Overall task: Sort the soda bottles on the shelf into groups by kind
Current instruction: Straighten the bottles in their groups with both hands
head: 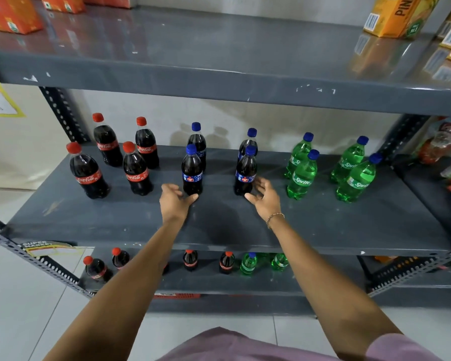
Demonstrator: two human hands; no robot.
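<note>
Grey shelf (323, 225) looks sorted; left hand (174, 201) and right hand (264, 198), fingers spread and empty, flank near blue-capped colas (192, 169) — next, nudge them together.

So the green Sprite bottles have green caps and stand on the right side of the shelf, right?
Not quite. The head view shows the green Sprite bottles with blue caps, not green ones. They do stand on the right side of the shelf.
</note>
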